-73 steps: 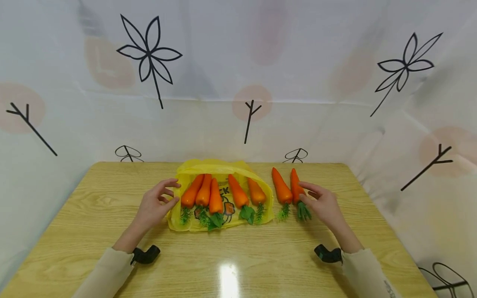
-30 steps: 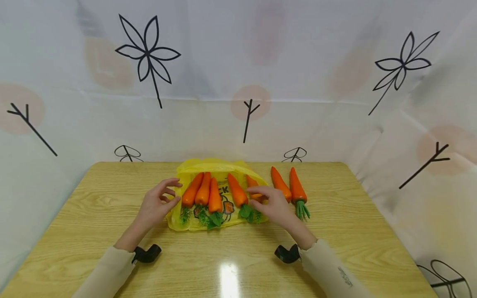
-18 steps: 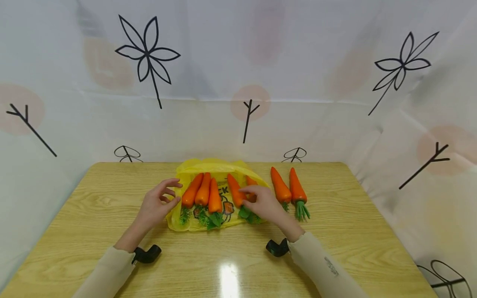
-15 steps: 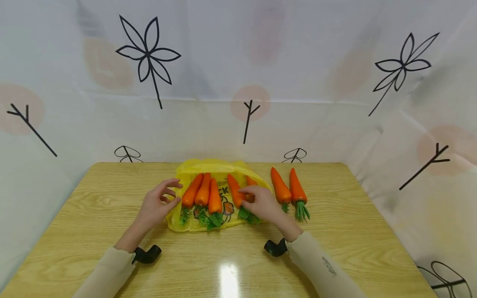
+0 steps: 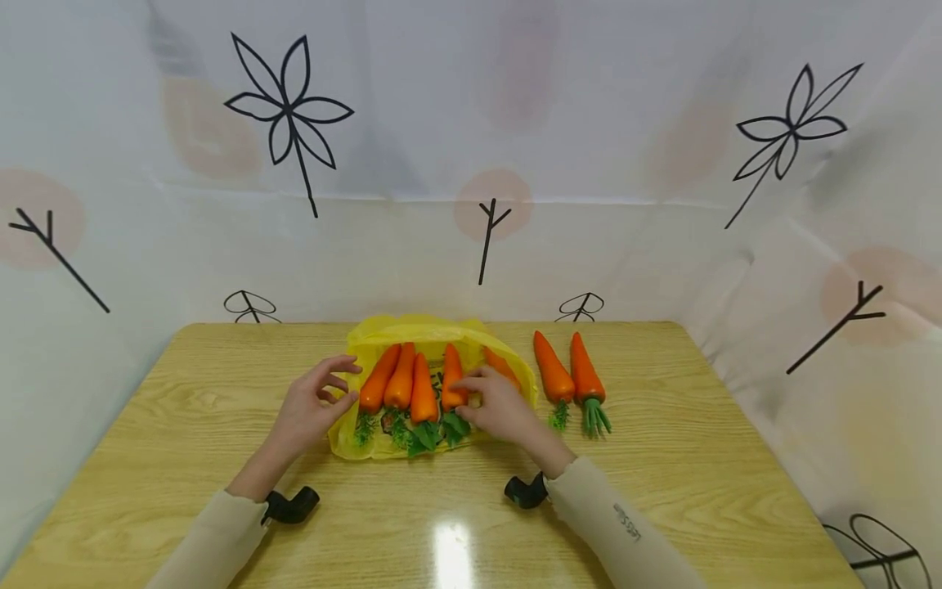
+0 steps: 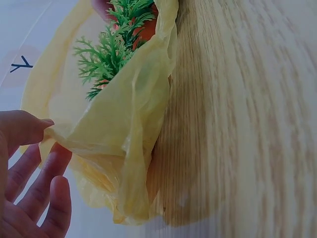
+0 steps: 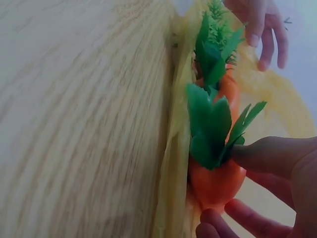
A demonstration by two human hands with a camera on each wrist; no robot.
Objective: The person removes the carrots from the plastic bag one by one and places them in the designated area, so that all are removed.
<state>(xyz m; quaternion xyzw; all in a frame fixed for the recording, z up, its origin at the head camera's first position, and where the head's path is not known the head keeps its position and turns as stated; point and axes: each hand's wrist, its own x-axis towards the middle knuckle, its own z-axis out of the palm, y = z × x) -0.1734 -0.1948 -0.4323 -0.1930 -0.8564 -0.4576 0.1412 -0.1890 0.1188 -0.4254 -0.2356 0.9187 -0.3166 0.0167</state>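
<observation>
An open yellow plastic bag (image 5: pixel 419 329) lies toward the back of the table, with several orange carrots (image 5: pixel 381 378) in its mouth, green tops facing me. My left hand (image 5: pixel 309 405) pinches the bag's left edge between thumb and index finger, as the left wrist view shows. Inside the bag, my right hand (image 5: pixel 496 406) grips a leafy-topped carrot (image 7: pixel 218 183), thumb by its leaves and fingers at its side. That carrot is beside the group on the left. Another carrot (image 5: pixel 502 364) lies at the bag's right side, partly hidden by my right hand.
Two more carrots (image 5: pixel 553 368) lie side by side on the wooden table (image 5: pixel 368 523), right of the bag. A white patterned cloth (image 5: pixel 412 262) hangs behind the table and along its sides. A black wrist camera (image 5: pixel 292 505) sits on each wrist.
My right hand has gone from the carrots outside the bag into the bag. It has taken hold of a carrot and shifted it left toward the others. My left hand has stayed put.
</observation>
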